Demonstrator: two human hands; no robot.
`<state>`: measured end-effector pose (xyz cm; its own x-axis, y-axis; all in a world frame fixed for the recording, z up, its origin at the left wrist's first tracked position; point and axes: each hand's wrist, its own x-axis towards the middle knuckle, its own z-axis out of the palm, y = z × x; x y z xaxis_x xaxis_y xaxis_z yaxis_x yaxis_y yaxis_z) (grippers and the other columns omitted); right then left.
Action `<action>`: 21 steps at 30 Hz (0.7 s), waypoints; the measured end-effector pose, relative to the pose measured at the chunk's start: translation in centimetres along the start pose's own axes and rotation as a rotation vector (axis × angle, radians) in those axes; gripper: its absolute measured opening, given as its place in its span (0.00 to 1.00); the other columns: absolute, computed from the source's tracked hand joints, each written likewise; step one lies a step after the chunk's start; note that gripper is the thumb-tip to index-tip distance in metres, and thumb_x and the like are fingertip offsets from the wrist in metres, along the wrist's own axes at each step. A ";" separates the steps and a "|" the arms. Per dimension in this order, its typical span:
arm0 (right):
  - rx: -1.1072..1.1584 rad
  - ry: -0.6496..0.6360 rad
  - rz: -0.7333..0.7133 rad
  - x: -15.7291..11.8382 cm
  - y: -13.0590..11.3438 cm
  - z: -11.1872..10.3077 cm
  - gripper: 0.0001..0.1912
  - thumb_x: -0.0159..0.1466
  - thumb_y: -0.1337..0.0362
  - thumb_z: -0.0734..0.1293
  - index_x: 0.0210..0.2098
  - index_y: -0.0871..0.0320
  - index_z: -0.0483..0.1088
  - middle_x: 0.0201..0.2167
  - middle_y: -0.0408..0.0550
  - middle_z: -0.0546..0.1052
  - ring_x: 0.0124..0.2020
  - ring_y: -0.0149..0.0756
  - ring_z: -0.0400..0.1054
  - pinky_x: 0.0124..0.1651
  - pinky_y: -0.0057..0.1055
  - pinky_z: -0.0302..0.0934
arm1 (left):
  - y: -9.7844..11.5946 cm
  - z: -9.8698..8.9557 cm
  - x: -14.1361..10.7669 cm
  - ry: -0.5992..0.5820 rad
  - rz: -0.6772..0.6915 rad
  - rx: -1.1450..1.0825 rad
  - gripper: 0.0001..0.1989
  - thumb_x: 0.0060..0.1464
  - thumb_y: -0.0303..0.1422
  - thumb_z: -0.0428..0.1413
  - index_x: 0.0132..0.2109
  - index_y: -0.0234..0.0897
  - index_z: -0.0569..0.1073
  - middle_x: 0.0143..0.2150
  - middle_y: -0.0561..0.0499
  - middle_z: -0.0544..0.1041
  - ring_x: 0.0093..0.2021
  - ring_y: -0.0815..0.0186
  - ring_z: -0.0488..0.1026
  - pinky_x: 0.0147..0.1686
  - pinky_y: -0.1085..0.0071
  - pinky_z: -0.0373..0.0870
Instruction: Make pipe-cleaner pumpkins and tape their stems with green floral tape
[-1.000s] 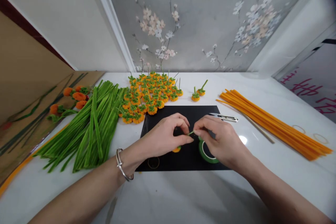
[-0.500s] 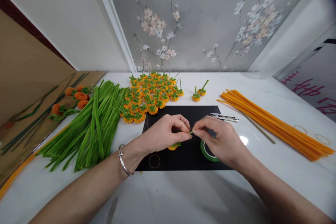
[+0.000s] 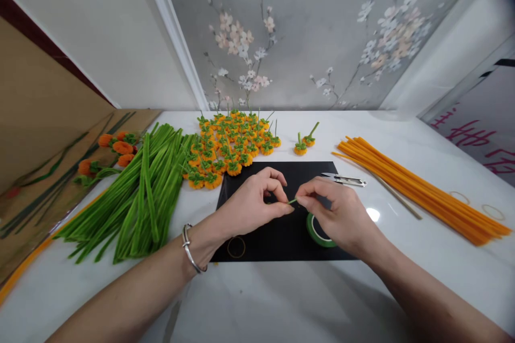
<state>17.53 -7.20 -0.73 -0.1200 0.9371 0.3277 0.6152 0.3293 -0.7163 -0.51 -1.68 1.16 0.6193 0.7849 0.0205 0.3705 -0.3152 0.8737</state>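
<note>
Above the black mat, my left hand is closed in a pinch, thumb against a fingertip. Opposite it, my right hand pinches too. A short, thin green strip runs between the two pinches; whether it is tape or a stem I cannot tell. Partly behind my right hand lies a roll of green tape on the mat. Just beyond that hand are metal thread snips. The orange flower seen earlier under my left hand does not show now.
Many orange pipe-cleaner flowers with green bases crowd the back, two more flowers standing apart. Green pipe cleaners lie left, orange pipe cleaners right, beside a thin stick. A rubber band rests on the mat.
My left hand has turned slightly and its fingers have lifted apart a little. More of the green strip shows between the hands. The orange flower below my left hand is out of sight.
</note>
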 end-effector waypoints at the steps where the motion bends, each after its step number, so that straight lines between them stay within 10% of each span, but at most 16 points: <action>1: -0.009 0.004 -0.004 0.0 0.0 0.0 0.07 0.61 0.71 0.62 0.30 0.56 0.70 0.28 0.43 0.74 0.28 0.32 0.67 0.33 0.28 0.59 | -0.1 0.0 0.0 0.001 0.006 -0.002 0.06 0.45 0.29 0.61 0.24 0.34 0.73 0.42 0.50 0.69 0.43 0.64 0.71 0.42 0.68 0.67; 10: -0.052 -0.017 -0.066 0.1 -0.1 0.2 0.09 0.62 0.73 0.61 0.28 0.56 0.69 0.29 0.44 0.75 0.32 0.33 0.69 0.35 0.30 0.59 | -0.3 0.2 0.5 -0.157 -0.134 -0.328 0.14 0.46 0.30 0.61 0.42 0.34 0.72 0.36 0.50 0.76 0.34 0.68 0.73 0.37 0.70 0.69; 21: 0.100 0.014 0.112 0.1 0.1 0.2 0.07 0.60 0.70 0.63 0.38 0.55 0.68 0.31 0.42 0.76 0.31 0.31 0.70 0.34 0.27 0.64 | -0.6 0.1 0.5 -0.122 -0.175 -0.343 0.09 0.48 0.28 0.59 0.39 0.32 0.76 0.29 0.53 0.74 0.29 0.73 0.68 0.32 0.74 0.66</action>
<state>17.44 -7.08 -0.91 -0.0437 0.9672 0.2502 0.5435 0.2332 -0.8064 -0.32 -1.15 0.55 0.6529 0.7350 -0.1830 0.2384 0.0299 0.9707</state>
